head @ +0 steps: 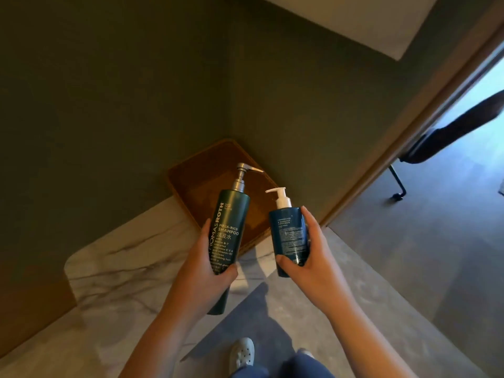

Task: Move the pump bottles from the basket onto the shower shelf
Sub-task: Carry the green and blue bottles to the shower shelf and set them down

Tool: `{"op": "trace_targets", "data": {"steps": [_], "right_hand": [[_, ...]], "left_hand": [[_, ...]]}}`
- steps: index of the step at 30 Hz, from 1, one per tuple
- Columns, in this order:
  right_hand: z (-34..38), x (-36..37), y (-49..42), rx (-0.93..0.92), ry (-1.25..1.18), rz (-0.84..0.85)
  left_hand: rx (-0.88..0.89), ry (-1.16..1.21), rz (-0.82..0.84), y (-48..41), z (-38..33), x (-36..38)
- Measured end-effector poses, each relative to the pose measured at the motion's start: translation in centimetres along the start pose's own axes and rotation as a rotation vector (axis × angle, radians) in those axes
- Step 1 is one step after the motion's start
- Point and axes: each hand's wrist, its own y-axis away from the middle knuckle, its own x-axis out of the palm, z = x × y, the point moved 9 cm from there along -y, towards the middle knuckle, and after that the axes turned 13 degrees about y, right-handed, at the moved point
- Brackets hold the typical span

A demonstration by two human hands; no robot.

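Head camera: a person's left hand [210,257] curls round a tall dark-green shampoo bottle with a silver pump [231,214], and the right hand [313,249] round a shorter dark-blue bottle with a white pump [289,233]. Both are held above the brown woven basket [191,181] on the white marble bench [122,257]. The basket looks empty; the shower shelf, unseen, remains. Both bottles' long axes run up-frame, pumps toward the corner, nozzles facing each other.

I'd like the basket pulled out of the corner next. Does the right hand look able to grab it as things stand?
Probably not yet: the right hand grips the white-pump bottle, and the left hand holds the shampoo bottle. The basket sits just beyond, otherwise unobstructed.
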Motion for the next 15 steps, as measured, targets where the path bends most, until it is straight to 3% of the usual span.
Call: {"op": "trace_targets", "data": {"steps": [7,15], "right_hand": [[-7.5,-8.6,8.1,0.193,-0.089,-0.247],[-18.4,-18.4,27.6,0.476,-0.121,-0.61]], "left_hand": [[0.06,0.022,0.298,1.1,-4.4,10.4],[0.167,-0.116,0.693,9.9,-9.5,31.2]]}}
